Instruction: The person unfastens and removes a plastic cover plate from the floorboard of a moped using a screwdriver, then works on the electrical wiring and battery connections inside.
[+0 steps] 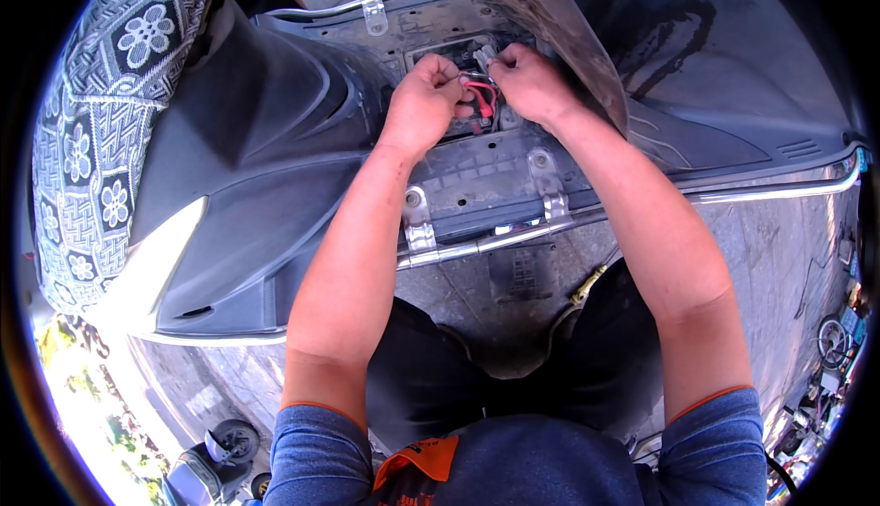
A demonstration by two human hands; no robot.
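Note:
My left hand (425,103) is closed in a pinch over an opened compartment in a scooter's footboard (477,153), with its fingertips at some wires. A red wire (483,98) loops just below those fingertips, down to a red end piece. Opposite it, my right hand (532,86) is also closed, thumb against curled fingers. A pale connector (484,54) shows beside the right fingertips. What the right fingers pinch is hidden behind them. The two hands are close together, with thin dark wire between them.
A raised dark panel (550,25) leans beside my right hand. Metal brackets (543,176) and a chrome rail (486,245) run along the near side. The scooter's grey front body (266,112) stands left, under a patterned cloth (119,121). Another vehicle (206,474) stands lower left.

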